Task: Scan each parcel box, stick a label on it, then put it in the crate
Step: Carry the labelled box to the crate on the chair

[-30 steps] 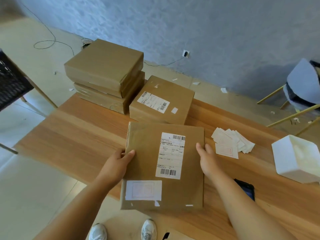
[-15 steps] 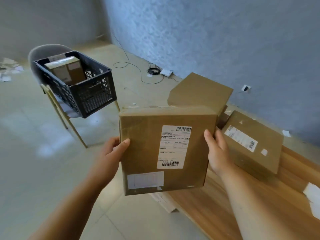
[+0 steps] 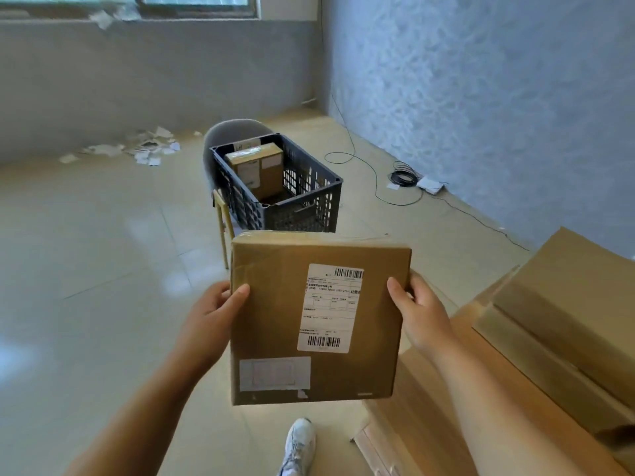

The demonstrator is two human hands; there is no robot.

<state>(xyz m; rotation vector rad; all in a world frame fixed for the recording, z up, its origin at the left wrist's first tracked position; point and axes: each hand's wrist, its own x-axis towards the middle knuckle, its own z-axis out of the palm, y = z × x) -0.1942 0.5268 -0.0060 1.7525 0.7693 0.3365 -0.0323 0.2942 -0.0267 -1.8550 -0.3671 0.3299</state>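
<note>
I hold a flat brown parcel box (image 3: 275, 314) in the air over the floor, its top face toward me. It carries a white shipping label with two barcodes and a smaller white sticker near its lower left corner. My left hand (image 3: 209, 314) grips its left edge and my right hand (image 3: 419, 310) grips its right edge. Straight ahead, beyond the box, a dark plastic crate (image 3: 309, 207) rests on a grey chair (image 3: 233, 132). Inside the crate stands another labelled brown parcel (image 3: 257, 170).
The wooden table (image 3: 429, 389) with stacked brown boxes (image 3: 563, 304) is at my right. A black cable with a coil (image 3: 405, 178) runs along the blue wall. Scraps of paper (image 3: 144, 149) litter the floor at the far left. My white shoe (image 3: 299, 444) is below the box.
I lifted the parcel off the table and turned left with it. The crate on the chair has come from the left edge into the middle of my view, ahead of the box.
</note>
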